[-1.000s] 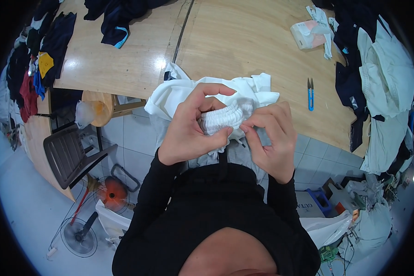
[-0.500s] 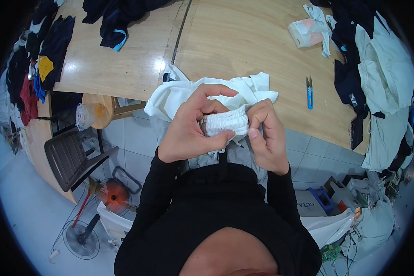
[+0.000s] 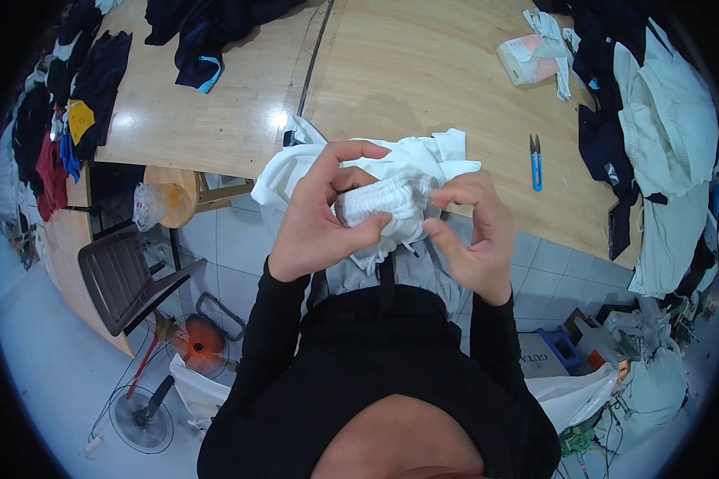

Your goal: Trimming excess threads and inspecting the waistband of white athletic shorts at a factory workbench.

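Far left: clothes (image 3: 36, 128) heaped up, mostly dark, with a yellow piece (image 3: 81, 121) among them. Low on that side, a grey-bladed fan (image 3: 155, 403) on the pale floor; above it, a dark slatted chair (image 3: 113, 271), then a round wooden stool (image 3: 182, 195) with a clear plastic bag (image 3: 145, 206) at its left side. Just right of the chair's lower end, an orange fan (image 3: 200, 345). Upper left on the wooden table (image 3: 423, 72), navy cloth (image 3: 216, 36) with a light blue edge. Centre: left hand (image 3: 315, 223) clamped on the gathered band of a white garment (image 3: 387, 198), thumb across the front, index finger arched above. The garment is bunched between the two hands, held in front of the black-clad body, by the near table edge. Loose white cloth (image 3: 287, 172) spreads on that edge behind; cannot tell if it is the same piece. Right hand (image 3: 479, 235) at the band's right end, thumb and index finger apart; contact with the cloth unclear. Further right on the table: a pale packet (image 3: 523, 62), and nearer, blue-handled scissors (image 3: 537, 166), points away from the body. Far right: white trousers (image 3: 667, 128) piled with navy clothes (image 3: 603, 152).
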The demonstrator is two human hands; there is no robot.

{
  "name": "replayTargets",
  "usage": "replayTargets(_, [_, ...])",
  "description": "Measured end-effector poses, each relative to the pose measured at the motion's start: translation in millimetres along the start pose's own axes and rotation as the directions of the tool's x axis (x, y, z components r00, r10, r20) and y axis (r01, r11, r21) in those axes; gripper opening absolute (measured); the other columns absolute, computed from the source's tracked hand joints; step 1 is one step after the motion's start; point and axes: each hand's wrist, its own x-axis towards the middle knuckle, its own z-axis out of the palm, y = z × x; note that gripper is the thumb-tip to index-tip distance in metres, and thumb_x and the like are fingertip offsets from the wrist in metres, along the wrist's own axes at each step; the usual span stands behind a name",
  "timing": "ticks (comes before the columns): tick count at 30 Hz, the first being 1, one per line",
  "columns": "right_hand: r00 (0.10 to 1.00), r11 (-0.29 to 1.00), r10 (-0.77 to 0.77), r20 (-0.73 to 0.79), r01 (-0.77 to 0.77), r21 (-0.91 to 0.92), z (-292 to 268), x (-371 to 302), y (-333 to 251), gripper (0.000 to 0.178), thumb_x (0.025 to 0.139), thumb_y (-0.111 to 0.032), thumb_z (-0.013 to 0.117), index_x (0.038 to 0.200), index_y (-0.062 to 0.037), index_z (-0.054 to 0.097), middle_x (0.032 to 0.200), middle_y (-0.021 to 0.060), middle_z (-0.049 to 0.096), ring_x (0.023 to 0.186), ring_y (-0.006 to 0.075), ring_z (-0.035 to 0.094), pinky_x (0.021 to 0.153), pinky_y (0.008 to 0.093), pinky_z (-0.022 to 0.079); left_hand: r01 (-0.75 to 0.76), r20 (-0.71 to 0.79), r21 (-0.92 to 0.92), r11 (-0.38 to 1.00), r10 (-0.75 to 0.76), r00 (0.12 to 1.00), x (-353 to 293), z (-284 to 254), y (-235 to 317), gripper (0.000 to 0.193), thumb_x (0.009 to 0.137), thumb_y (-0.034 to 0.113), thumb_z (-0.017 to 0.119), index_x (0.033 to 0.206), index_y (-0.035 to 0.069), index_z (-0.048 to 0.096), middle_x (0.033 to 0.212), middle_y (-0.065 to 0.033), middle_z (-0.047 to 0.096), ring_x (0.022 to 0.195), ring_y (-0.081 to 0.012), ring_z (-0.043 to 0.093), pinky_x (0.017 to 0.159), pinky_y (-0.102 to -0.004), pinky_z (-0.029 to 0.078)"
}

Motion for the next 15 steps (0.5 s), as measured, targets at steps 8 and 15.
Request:
replayTargets(8, [0.992,0.999,0.033,0.121,-0.029,-0.035,9.9,-5.9,3.4,0.015,0.095,-0.004,0.073,0.097,-0.0044,0.057,0.093,0.0091,0.057,0.086,0.0259,0.050,0.081,0.0333,0.043,-0.051,0.009,0.075,0.996,0.051,0.999,0.0,6.3,-2.0,0.066,0.080,-0.002,0.080,0.140,0.006,0.054,0.091,-0.0079,0.078,0.089,-0.0114,0.073,0.078,-0.0245,0.053])
replayTargets(15, [0.981,0.911,0.170,0.096,-0.193,0.364,-2.2,-17.1,13.3,0.014,0.101,-0.006,0.067,0.102,-0.0051,0.053,0.097,0.0047,0.054,0.088,0.0168,0.048,0.083,0.0302,0.042,-0.047,-0.026,0.069,0.997,0.049,0.998,0.8,3.7,-4.6,0.065,0.080,-0.002,0.079,0.139,0.006,0.054,0.091,-0.0081,0.078,0.089,-0.0114,0.073,0.078,-0.0249,0.054])
